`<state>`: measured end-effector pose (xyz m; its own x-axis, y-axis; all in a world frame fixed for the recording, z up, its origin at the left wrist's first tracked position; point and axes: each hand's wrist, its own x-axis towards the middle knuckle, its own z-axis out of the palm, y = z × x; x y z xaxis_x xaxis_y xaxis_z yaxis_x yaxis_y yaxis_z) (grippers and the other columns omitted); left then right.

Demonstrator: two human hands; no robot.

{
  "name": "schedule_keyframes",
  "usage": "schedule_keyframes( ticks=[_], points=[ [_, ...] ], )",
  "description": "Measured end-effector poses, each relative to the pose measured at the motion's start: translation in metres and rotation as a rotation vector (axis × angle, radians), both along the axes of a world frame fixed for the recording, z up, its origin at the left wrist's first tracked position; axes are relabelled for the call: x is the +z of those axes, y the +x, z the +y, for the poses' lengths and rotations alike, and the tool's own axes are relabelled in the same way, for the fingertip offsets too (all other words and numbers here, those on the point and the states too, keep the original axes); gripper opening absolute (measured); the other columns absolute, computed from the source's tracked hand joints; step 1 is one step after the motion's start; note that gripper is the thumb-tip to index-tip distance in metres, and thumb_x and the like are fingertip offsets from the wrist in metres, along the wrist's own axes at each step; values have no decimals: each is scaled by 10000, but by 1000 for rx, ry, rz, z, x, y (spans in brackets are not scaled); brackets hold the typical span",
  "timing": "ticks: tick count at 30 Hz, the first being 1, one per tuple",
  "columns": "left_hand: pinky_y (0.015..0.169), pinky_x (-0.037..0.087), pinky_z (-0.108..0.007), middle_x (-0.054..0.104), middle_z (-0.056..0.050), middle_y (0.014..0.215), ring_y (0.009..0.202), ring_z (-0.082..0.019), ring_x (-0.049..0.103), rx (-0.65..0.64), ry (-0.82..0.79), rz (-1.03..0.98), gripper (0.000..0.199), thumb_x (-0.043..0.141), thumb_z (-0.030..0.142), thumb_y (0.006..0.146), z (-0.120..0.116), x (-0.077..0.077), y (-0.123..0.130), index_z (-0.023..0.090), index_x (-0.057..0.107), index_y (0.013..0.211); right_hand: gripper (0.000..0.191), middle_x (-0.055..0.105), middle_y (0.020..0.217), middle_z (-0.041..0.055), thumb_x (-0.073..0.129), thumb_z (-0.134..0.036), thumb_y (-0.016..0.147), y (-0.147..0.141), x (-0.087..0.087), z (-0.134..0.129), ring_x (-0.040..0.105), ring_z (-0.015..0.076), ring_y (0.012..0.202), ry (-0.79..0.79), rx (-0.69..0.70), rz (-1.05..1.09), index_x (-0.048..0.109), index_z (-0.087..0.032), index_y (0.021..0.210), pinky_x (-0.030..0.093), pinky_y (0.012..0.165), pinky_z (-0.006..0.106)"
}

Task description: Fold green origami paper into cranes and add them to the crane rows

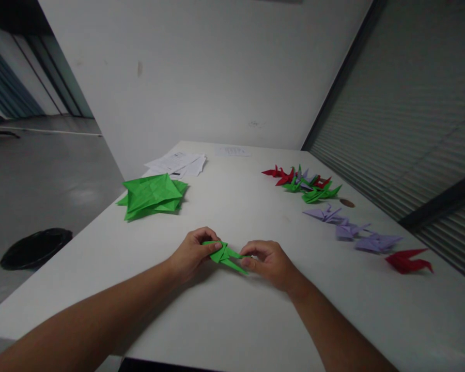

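Observation:
A partly folded green origami crane [225, 254] is held just above the white table [217, 320], its two narrow points toward the right. My left hand [197, 251] is closed on its left end, thumb on top and fingers behind. With thumb and forefinger, my right hand [269, 262] pinches the tip of the upper point. The lower point sticks out free below my right fingers. Behind my left hand lies a stack of creased green paper sheets [151, 196].
Finished paper cranes in red, green and purple [300, 181] cluster at the back right. Several purple cranes [377, 242] and a red crane [408, 261] line the right side. Printed papers [178, 164] lie at the back left; a black-lined bin [34, 249] stands on the floor.

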<state>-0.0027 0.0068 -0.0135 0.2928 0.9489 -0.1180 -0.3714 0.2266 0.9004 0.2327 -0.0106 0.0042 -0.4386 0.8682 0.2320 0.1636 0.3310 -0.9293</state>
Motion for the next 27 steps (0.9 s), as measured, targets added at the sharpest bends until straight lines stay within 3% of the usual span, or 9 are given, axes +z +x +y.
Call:
schedule_keyframes(
  ticks=[6,12,16,23,27],
  points=[
    [615,454,-232,686,-11,724,651,-117,615,-23,34,21,354,953,298,622,0,-1,-1,139,667,757,298,695,768,31,825,-459,805,-2,3,0,599,162,699,-171,4,59,765,-169,842,447,656,284],
    [628,448,-236,680,-17,727,668,-116,594,16,191,139,299,919,316,682,2,-3,-4,137,694,763,289,651,760,7,848,-405,771,-4,1,1,576,139,672,-280,-8,76,722,-165,870,428,633,273],
    [623,471,-253,685,-32,745,667,-132,607,22,365,278,266,861,352,764,1,-4,-9,142,701,791,330,620,751,-16,875,-335,708,-5,-3,2,570,130,662,-321,-75,104,648,-176,888,431,616,261],
    [717,529,-293,736,-73,839,776,-167,678,67,890,515,108,745,269,888,-2,-2,-10,172,728,841,221,620,715,-15,815,-263,705,-7,-5,6,555,127,645,-253,-135,33,647,-178,821,433,600,260],
    [718,528,-282,739,-63,836,772,-160,684,92,967,541,62,735,234,896,-2,-2,-10,182,727,862,265,652,760,-6,812,-233,672,-10,-5,6,591,141,687,-255,-160,57,663,-184,886,484,661,286]
  ],
)
